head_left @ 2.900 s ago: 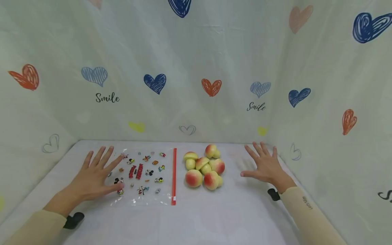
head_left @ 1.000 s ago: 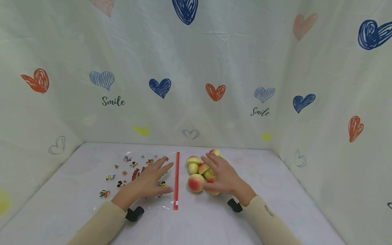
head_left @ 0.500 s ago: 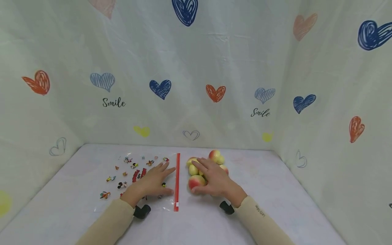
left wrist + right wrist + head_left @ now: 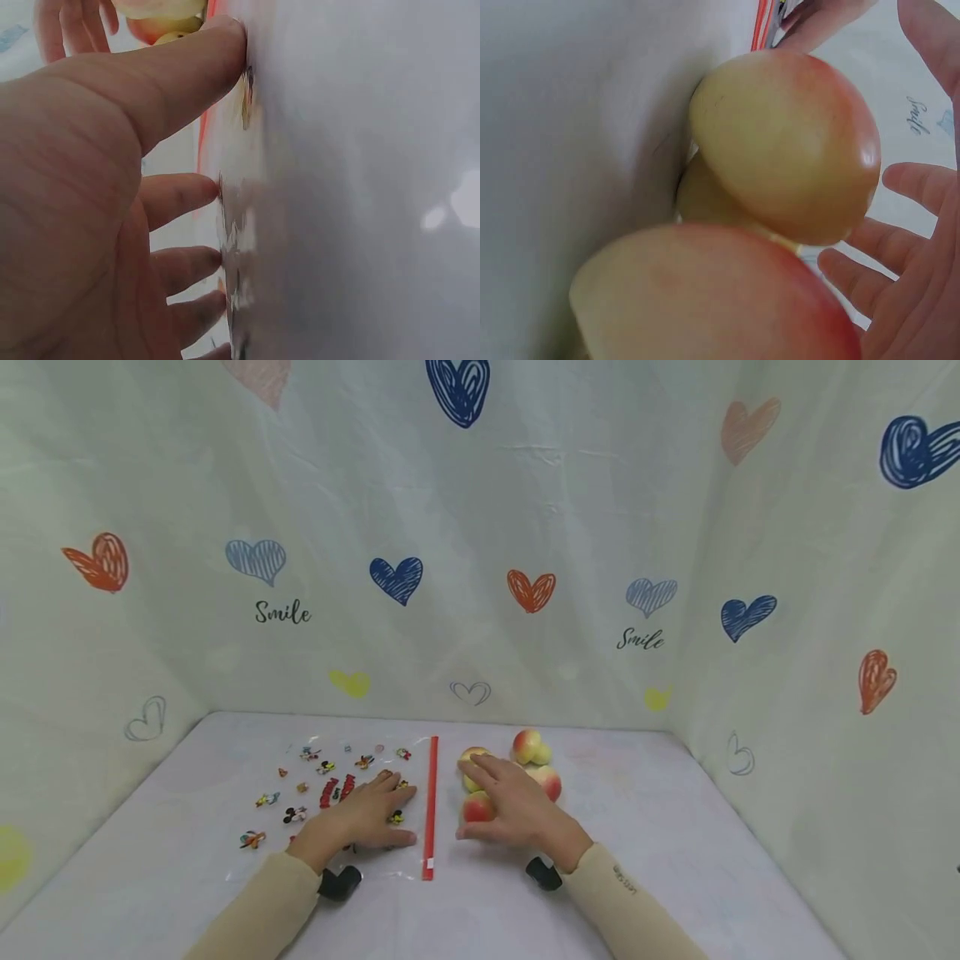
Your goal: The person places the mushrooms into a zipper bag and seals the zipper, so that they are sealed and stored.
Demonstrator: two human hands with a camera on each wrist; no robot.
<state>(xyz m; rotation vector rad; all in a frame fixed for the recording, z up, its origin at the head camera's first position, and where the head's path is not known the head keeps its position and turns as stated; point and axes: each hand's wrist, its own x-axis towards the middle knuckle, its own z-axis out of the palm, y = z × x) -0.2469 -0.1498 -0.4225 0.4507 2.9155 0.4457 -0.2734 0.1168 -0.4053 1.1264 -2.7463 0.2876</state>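
Note:
A clear zip bag (image 4: 430,810) with a red strip and printed cartoon figures lies flat on the left of the table. My left hand (image 4: 367,817) rests on it with spread fingers. In the left wrist view the thumb (image 4: 187,67) and fingertips touch the plastic. Right of the strip is a cluster of several mushroom-shaped pieces (image 4: 527,745), yellow with red caps. My right hand (image 4: 517,802) is spread over the near part of the cluster and hides some of it. Two mushroom pieces (image 4: 787,142) fill the right wrist view, beside the right fingers (image 4: 919,187), which are not curled round them.
White cloth covers the table (image 4: 675,860). A pale curtain (image 4: 480,493) printed with hearts and "Smile" stands behind it and along both sides. A black wrist camera (image 4: 341,883) sits under the left wrist, another black camera (image 4: 543,873) under the right.
Both hands have come inward from the sides and down, the left onto the bag, the right over the mushroom pieces. In the last half second the bag has slid slightly left.

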